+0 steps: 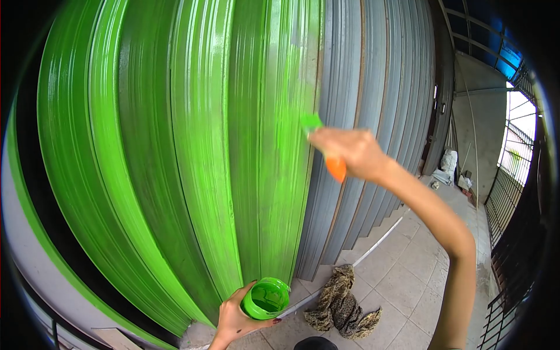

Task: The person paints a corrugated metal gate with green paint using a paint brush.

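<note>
In my right hand [353,150] is a paintbrush [335,168] with an orange handle, its bristles [311,121] coated in green. The bristles are at the folded metal shutter [201,128], close to where wet green paint meets bare grey panels [373,105]; motion blur hides whether they touch. Low in the view, my left hand [233,318] is wrapped round a small tub of green paint [266,298], held upright with its mouth facing me. Green paint shows inside the tub. Thin, streaky coverage marks the panel nearest the brush.
A crumpled patterned cloth [343,303] lies on the tiled floor [402,286] right of the tub. A pale floor track [379,239] runs along the shutter's foot. Rubble and a white bag [448,161] stand by the far wall, and a barred gate [506,175] is at the right.
</note>
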